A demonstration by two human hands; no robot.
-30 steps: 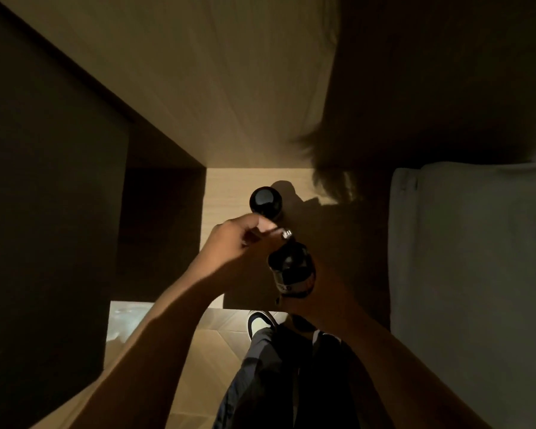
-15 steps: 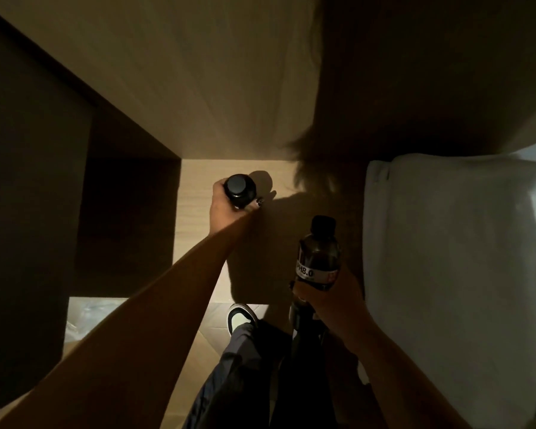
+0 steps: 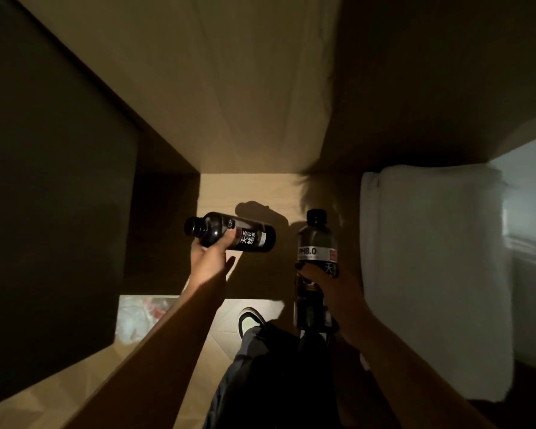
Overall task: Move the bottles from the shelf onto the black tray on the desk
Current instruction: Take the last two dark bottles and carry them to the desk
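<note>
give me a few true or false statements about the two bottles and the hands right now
1. The left hand holds a dark bottle tipped on its side. True.
2. The right hand is empty. False: it grips an upright bottle.
3. The upright bottle's label reads PH8.0. True.
4. Both bottles have white caps. False: both caps are dark.
5. A white folded cloth lies right of the upright bottle. True.

Dim wooden alcove (image 3: 229,88) (white folded towel (image 3: 430,274) beside).
</note>
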